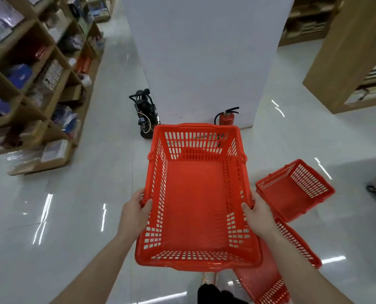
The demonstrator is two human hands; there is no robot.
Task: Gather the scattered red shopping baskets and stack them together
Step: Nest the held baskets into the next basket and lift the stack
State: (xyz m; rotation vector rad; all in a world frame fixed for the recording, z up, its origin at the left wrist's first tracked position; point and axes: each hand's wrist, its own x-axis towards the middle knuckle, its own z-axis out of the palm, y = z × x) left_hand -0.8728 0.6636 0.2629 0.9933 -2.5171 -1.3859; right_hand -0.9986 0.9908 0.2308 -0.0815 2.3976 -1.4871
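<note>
I hold an empty red shopping basket [195,200] in front of me above the floor, its mouth facing up. My left hand [134,213] grips its left rim and my right hand [258,216] grips its right rim. A second red basket [294,189] sits on the floor to the right, turned at an angle. A third red basket [277,275] lies on the floor under my right forearm, partly hidden by the held basket.
A white pillar [204,58] stands ahead, with a red fire extinguisher [226,117] and a black machine [145,113] at its foot. Wooden shelves [35,84] with goods line the left; more shelving [354,53] is at the right. The floor is glossy white tile.
</note>
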